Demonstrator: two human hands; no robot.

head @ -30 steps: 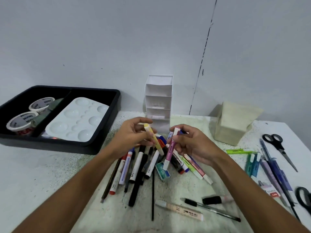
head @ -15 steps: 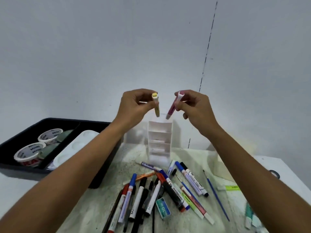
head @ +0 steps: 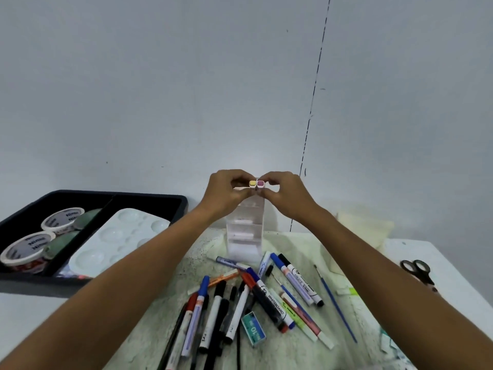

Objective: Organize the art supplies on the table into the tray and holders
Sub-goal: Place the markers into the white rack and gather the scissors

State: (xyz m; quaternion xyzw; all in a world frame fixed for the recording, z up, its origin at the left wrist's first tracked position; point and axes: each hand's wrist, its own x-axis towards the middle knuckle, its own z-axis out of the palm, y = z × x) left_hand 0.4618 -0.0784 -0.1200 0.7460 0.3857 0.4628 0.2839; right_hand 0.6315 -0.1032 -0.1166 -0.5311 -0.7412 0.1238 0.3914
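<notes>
At frame centre, the left hand pinches a yellow marker and the right hand a pink marker, both atop the holder. Many pens remain on the worktop; little looks sorted.

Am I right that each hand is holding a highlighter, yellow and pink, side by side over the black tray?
Not quite. The head view shows the left hand and right hand holding the yellow highlighter and pink highlighter side by side over the white tiered holder, not the black tray.
</notes>
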